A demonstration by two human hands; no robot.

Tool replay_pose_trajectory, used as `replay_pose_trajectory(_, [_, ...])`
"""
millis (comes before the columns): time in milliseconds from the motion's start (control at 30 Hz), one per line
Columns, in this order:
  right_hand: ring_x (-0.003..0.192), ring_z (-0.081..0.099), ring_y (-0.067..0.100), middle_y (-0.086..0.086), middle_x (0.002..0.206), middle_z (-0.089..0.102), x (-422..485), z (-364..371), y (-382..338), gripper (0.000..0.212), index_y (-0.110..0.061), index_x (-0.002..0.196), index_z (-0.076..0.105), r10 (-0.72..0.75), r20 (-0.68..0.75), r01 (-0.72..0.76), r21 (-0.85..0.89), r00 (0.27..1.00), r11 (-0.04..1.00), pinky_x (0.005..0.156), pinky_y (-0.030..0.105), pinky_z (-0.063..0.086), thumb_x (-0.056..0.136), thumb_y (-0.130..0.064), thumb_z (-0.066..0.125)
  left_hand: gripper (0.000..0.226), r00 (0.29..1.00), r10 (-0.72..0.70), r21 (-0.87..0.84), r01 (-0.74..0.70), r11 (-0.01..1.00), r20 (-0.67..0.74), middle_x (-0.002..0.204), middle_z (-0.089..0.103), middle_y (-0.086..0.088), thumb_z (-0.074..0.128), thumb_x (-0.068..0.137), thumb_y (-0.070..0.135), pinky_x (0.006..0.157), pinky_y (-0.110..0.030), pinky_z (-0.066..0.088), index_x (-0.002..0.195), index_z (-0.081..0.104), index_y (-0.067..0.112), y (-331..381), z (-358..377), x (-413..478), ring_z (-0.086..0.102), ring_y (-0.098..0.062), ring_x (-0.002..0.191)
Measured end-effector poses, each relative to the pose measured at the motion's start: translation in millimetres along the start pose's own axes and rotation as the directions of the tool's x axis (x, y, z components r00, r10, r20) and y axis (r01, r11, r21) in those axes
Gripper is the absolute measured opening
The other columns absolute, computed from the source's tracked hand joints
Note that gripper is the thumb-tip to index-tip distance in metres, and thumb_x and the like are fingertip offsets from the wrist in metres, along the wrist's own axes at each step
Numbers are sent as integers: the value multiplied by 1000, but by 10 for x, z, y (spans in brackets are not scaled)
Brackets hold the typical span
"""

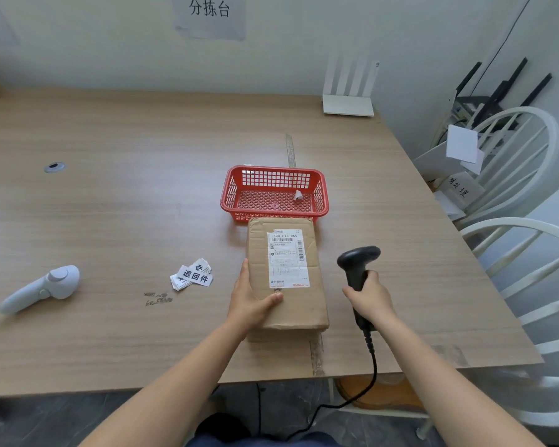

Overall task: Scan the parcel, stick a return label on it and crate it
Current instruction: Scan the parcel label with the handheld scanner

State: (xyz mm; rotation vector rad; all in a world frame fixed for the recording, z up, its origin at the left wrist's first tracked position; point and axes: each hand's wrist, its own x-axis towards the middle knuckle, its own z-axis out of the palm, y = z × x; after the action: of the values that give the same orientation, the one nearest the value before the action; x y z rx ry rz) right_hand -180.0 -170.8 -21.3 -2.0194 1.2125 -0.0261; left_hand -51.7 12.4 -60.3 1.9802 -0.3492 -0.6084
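Note:
A brown cardboard parcel lies flat on the wooden table, its white shipping label facing up. My left hand grips the parcel's near left edge, thumb on top. My right hand holds a black corded barcode scanner upright just right of the parcel, its head pointing left over the label. A red plastic mesh basket stands directly behind the parcel, touching its far end. A small pile of white return labels with black characters lies left of the parcel.
A white handheld controller lies at the left. A white router stands at the back right. White chairs with papers crowd the table's right edge. The scanner cable hangs off the front edge.

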Motion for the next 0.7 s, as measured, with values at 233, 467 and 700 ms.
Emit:
replay_pose_trajectory(233, [108,56,41,23,119,56,267,255,47,55,-1,119,36,81,-66,-93,-208,994,974,78,42,49,81,-29,63,108,1000,-22,-12,23,1000,14,150,34,-3,79,64,28,114,-43,32,147,10,27,-53,-39,-18,38,-21,134])
replay_pose_trajectory(467, [109,55,41,24,120,56,259,407,47,55,-1,119,35,95,-94,-113,-205,991,972,82,44,48,81,-28,64,109,999,-35,-4,35,999,10,149,37,-4,81,60,32,113,-44,33,146,13,28,-90,-85,-54,39,-22,134])
replay_pose_trajectory(700, [113,52,43,26,125,51,259,455,93,57,2,120,35,88,-93,-106,-213,992,971,85,47,47,80,-27,65,108,997,-67,-19,68,998,27,148,39,-3,81,60,32,113,-41,34,146,15,22,-87,-135,-93,41,-20,132])
